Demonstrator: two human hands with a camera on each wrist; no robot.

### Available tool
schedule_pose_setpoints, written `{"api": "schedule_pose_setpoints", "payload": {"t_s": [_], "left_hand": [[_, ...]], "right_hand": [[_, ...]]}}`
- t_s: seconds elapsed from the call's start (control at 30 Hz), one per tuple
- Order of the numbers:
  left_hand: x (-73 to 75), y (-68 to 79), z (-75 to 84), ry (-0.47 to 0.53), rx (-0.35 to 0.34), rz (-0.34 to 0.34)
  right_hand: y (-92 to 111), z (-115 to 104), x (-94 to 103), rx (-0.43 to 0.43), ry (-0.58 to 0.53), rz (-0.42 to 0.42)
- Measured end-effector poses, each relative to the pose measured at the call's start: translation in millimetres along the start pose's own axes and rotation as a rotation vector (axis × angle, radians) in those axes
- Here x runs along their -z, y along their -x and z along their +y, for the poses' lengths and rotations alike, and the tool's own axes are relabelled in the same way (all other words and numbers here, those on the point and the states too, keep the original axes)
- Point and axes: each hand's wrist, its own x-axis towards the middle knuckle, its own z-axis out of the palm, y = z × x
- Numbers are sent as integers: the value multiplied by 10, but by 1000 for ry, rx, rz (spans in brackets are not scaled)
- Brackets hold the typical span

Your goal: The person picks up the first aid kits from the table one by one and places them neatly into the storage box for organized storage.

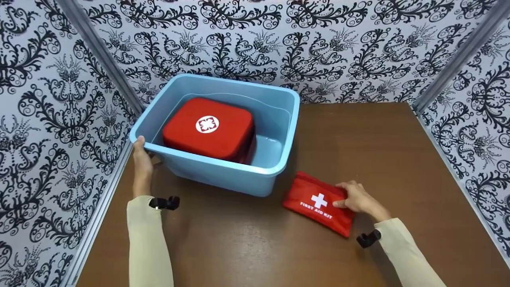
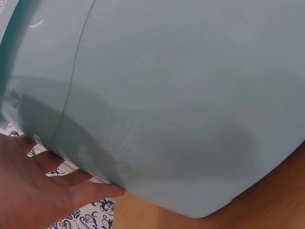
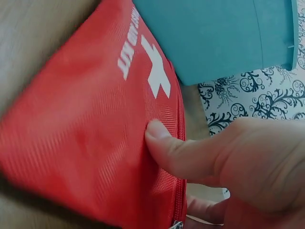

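A light blue plastic bin [image 1: 223,179] stands at the left with a red box-shaped first aid case [image 1: 191,135] inside, a white round emblem on its lid. My left hand [image 1: 143,163] grips the bin's near left corner, thumb up at the rim; the left wrist view has its fingers [image 2: 76,191] along the edge of the bin wall. To the right of the bin, my right hand [image 1: 356,199] pinches a flat red first aid pouch [image 1: 306,199] by its zippered edge. The thumb [image 3: 174,150] presses its printed face, the other fingers behind it.
Brown wooden table [image 1: 223,247] lies under everything. White walls with black scrollwork [image 1: 318,48] close in the back and both sides, the back wall right behind the bin. Dark wrist cameras [image 1: 368,238] sit on both cream sleeves [image 1: 147,243].
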Motion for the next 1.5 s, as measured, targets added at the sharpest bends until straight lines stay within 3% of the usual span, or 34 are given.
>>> {"api": "schedule_pose_setpoints", "payload": {"t_s": [0.17,0.37,0.77,1.13,1.5], "left_hand": [[-9,-4,-1,2,4,10],[-10,-20,2,-6,19,23],[10,-10,-31,16,-22,38],[-10,-10,-4,58,-3,12],[-11,1,-2,44,29,43]], "right_hand": [[7,5,-18,-10,-27,-25],[48,17,-32,-28,-167,-70],[120,-25,-37,-43,-294,-36],[173,32,-16,26,-378,104],[295,-135,132,-7,-428,240]]}}
